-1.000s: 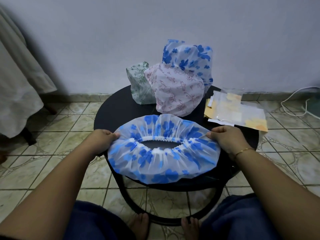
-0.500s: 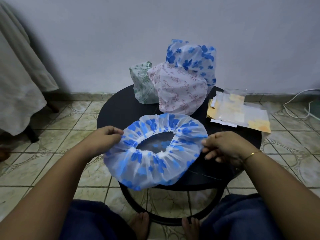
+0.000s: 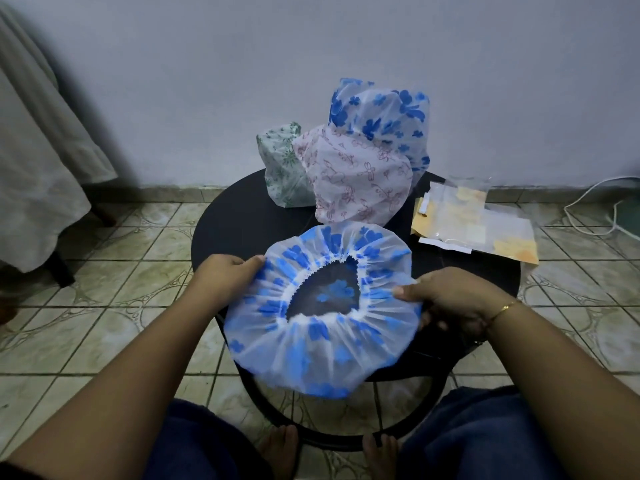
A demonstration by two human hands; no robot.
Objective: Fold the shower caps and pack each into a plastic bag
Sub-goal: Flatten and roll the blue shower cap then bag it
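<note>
Both hands (image 3: 228,275) (image 3: 450,299) pinch translucent blue-flowered shower cap (image 3: 322,344), unfolded; three caps (image 3: 356,181) wait; plastic bags (image 3: 474,223) unfilled, apparently.

We hold the blue-flowered shower cap (image 3: 322,306) by its edges with our left hand (image 3: 221,278) and right hand (image 3: 453,299), opening upward, over the table (image 3: 235,216).

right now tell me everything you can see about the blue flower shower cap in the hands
The blue flower shower cap is thin, translucent white plastic printed with blue flowers, gathered into pleats around a white elastic opening that faces up. It is spread open and unfolded, roughly round, its near edge hanging past the front rim of the round black table. The left hand pinches its left edge and the right hand grips its right edge. A blue flower shows through the opening.
</note>
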